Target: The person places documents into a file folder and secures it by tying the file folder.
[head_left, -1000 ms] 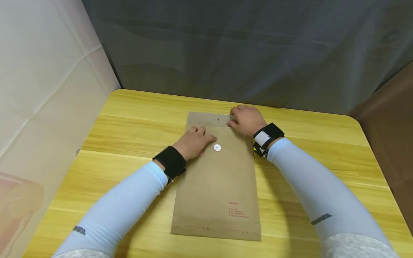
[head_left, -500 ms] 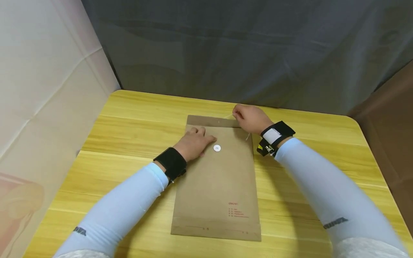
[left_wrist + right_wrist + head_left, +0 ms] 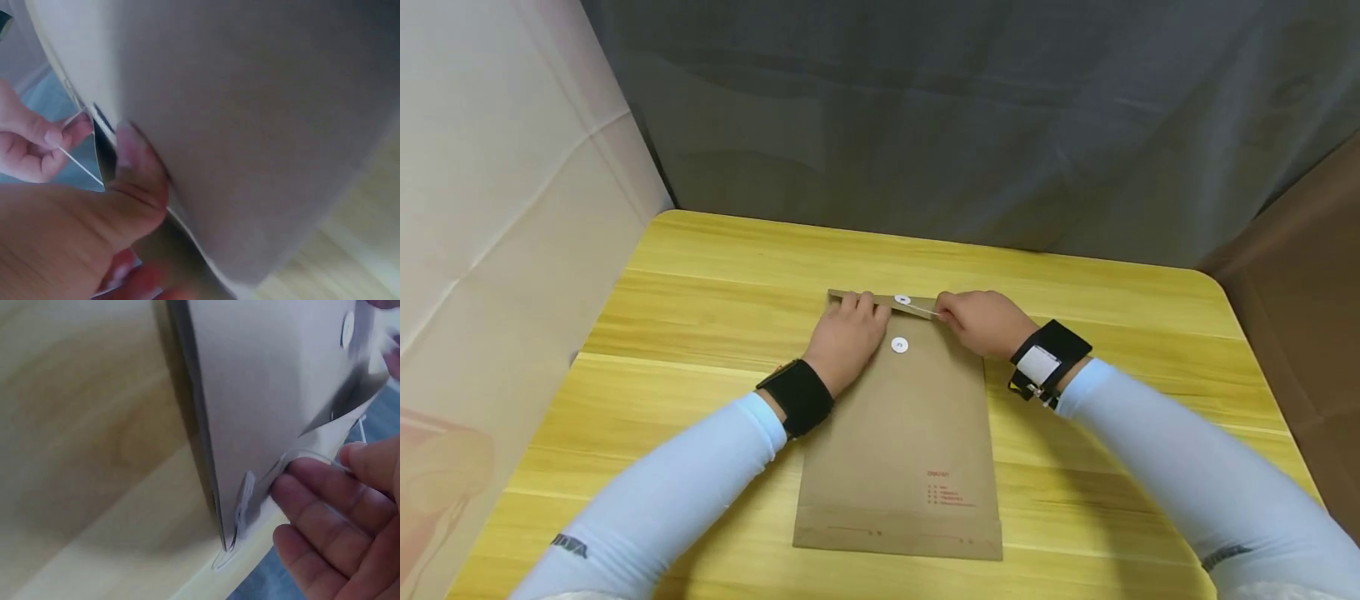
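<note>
I am sitting at one yellow wooden table (image 3: 700, 333) with one brown paper envelope (image 3: 902, 450) lying flat in the middle of it, long side running away from me. The envelope is showing two white round buttons: one on the folded-down flap (image 3: 902, 300) at the far end, and one on the body (image 3: 899, 345) just below it. One thin pale string (image 3: 920, 309) is running from the flap button toward my right.

My left hand (image 3: 847, 337) is resting on the envelope's upper left part, fingers lying nearly straight and close together, their tips pressing down on the flap's edge beside the buttons. It is holding nothing.

My right hand (image 3: 985, 323) is sitting at the envelope's upper right corner with its fingers curled in, thumb and forefinger pinching the string's free end so the string is stretching taut between my fingertips and the flap button. I am wearing one black strap on each wrist.
</note>
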